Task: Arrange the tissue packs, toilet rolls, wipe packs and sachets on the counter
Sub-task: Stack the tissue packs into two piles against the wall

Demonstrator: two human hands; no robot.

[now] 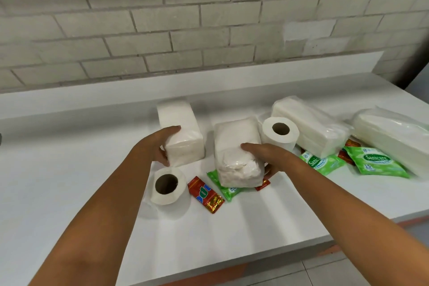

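Landmark for all positions: the middle tissue pack (234, 148), a clear plastic wrapper holding crumpled white tissue, lying on the white counter (69, 169).

Right hand (262, 154) gripped this pack from its right side, fingers laid over the top, thumb hidden below. The pack's near end lay over a green wipe pack (224, 189) and a red sachet (262, 185), only an edge of each showing.

Left hand (162, 144) gripped a second tissue pack (181, 132), just left of the landmark; fingers curled over its top near edge, thumb on the near face. Wrapper clear, contents a neat white stack.

Toilet roll (168, 187) stood on end to the near left of the landmark, core hole up, just below the left hand. A red-and-gold sachet (205, 194) lay flat between that roll and the covered wipe pack.

A second toilet roll (279, 136) stood on end, touching or nearly touching the landmark's right side. Right of it, a long tissue pack (308, 127) in clear film, folded white sheets inside. Farther right, another large tissue pack (394, 137) of the same kind.

Two green Sanicare wipe packs (321, 161) (376, 161) lay flat to the near right of the landmark, with red sachets (348, 153) partly tucked under them; count unclear.

Grey brick wall (209, 18) behind the counter.
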